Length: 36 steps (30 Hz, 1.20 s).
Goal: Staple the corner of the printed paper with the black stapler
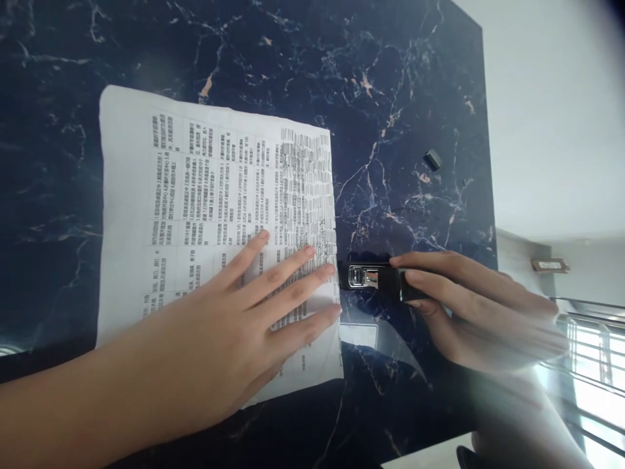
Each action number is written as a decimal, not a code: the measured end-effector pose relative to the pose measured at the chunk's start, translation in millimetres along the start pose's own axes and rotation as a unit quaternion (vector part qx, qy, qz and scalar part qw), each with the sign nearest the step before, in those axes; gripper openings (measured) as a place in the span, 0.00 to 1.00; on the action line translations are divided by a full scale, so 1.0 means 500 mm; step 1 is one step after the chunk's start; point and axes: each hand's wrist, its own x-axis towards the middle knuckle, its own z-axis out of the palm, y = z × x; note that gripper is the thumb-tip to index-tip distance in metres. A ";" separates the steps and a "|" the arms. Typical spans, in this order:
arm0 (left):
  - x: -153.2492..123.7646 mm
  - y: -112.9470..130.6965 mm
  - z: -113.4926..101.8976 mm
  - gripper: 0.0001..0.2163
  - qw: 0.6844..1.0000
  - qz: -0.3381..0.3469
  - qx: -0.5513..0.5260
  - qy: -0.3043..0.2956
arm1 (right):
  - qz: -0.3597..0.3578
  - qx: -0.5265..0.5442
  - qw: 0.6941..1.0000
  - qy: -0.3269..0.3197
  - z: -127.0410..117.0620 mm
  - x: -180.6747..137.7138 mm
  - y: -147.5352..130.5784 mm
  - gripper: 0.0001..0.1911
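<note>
We are working over a dark marbled table (pixel 415 78), on which the printed paper (pixel 209 176) is lying flat, its ragged right edge facing the stapler. The paper is probably behaving as light, limp and easily creased, so we are best holding it by broad, flat pressure near that edge rather than pinching it. Our left hand (pixel 239 319) is doing just that: its fingers are spreading loosely across the lower right part, palm down, grasping nothing. Our right hand (pixel 469 312) is closing its fingertips around the rear end of the black stapler (pixel 383 283), whose nose is meeting the paper's edge; whether it is overlapping, we cannot tell. The stapler is likely feeling stiff, smooth and modestly weighty, offering its sides near the back as the steadiest hold. A small dark block (pixel 432 159) is sitting well apart, beyond it.
</note>
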 end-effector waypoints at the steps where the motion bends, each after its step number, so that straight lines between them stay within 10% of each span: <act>1: 0.001 0.001 0.000 0.28 1.000 -0.002 0.000 0.003 | 0.006 0.001 1.000 0.001 -0.002 -0.002 0.002 0.22; 36: 0.012 0.006 -0.015 0.32 0.998 -0.047 0.038 -0.018 | 0.024 0.046 0.998 0.021 0.004 -0.030 0.014 0.26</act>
